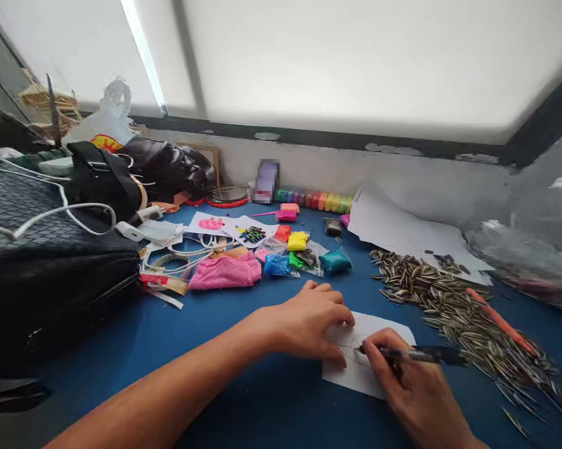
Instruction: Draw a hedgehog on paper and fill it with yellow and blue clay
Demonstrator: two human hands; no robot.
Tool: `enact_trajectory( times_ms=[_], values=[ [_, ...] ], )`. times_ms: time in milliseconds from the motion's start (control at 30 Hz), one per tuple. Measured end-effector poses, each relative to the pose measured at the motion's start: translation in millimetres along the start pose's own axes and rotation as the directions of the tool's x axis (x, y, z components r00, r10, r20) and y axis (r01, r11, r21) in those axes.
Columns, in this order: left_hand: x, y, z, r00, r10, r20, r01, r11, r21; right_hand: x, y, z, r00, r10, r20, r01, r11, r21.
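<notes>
A small sheet of white paper (pixel 339 374) lies on the blue tabletop, with faint curved lines drawn on it. My right hand (pixel 414 386) grips a black pen (pixel 430 355), its tip touching the paper beside a small drawn round shape. Across the upper left part of the sheet rests my left hand (pixel 316 321), fingers spread and holding nothing, thumb and fingertips on the paper. Part of the drawing is hidden behind my hands.
Striped sunflower seeds (pixel 449 305) are heaped at the right, with an orange stick (pixel 500 321) across them. Bags of coloured clay (pixel 297 242), a pink cloth (pixel 225 270) and white cables lie beyond my left arm. A black bag (pixel 52 268) stands left; a phone (pixel 266 181) leans at the back.
</notes>
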State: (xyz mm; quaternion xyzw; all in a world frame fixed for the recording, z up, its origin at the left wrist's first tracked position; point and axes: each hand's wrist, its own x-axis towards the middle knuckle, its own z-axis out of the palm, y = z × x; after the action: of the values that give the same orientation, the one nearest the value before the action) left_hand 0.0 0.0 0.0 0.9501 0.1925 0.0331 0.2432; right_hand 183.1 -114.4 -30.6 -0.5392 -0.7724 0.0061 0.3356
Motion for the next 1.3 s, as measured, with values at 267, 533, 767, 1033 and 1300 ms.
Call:
enact_trajectory(
  times_ms=[267,533,767,1033,1300],
  values=[
    [-2.2,2.4,0.2,1.0,-0.015,-0.001,0.015,1.0,-0.004,2.9,-1.0,1.1,1.0,0.002,0.021,-0.002,1.0,0.025],
    [-2.0,3.3,0.2,1.0,-0.02,0.006,0.02,1.0,-0.002,2.6,0.0,0.5,1.0,0.015,0.016,-0.016,0.999,0.033],
    [-1.9,2.1,0.8,1.0,-0.005,-0.004,0.005,1.0,0.01,3.8,2.0,2.1,0.999,0.025,0.026,-0.026,0.998,0.05],
    [-1.8,3.4,0.4,1.0,-0.017,-0.001,0.017,1.0,0.005,3.6,1.3,1.1,0.998,0.037,0.045,-0.041,0.996,0.074],
    [-2.6,3.9,-0.2,1.0,-0.022,0.006,0.022,1.0,0.003,3.0,1.7,1.5,0.998,0.051,0.031,-0.053,0.995,0.081]
  ],
)
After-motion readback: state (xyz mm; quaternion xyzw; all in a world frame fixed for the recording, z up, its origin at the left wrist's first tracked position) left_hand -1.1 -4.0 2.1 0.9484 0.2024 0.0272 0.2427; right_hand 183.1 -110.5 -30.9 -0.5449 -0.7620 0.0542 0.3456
